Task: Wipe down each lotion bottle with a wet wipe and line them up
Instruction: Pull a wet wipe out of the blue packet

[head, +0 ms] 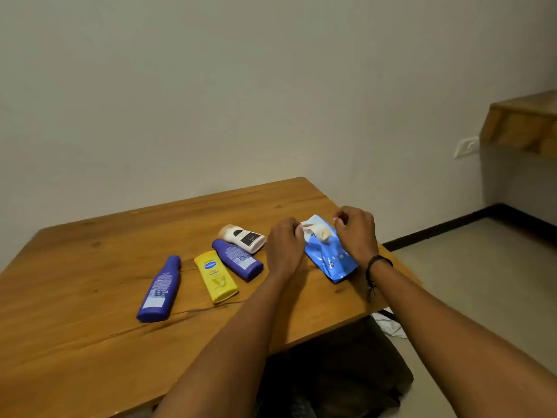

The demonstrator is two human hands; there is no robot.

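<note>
While four bottles (215, 276) lie flat on the table (75, 342) left of my hands, my left hand (284, 245) pinches the flap of the pack (330, 260). My right hand (357, 230) curls over its far end; I cannot tell what it grips. A wipe (321, 233) pokes out.

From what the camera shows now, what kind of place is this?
Probably a plain room in a home: a wooden table by a bare wall, a wall socket, and lotion bottles and a wet-wipe pack on it.

Yellow bottle (215, 276) reads Vaseline; wipes pack (328, 257), 72.
</note>
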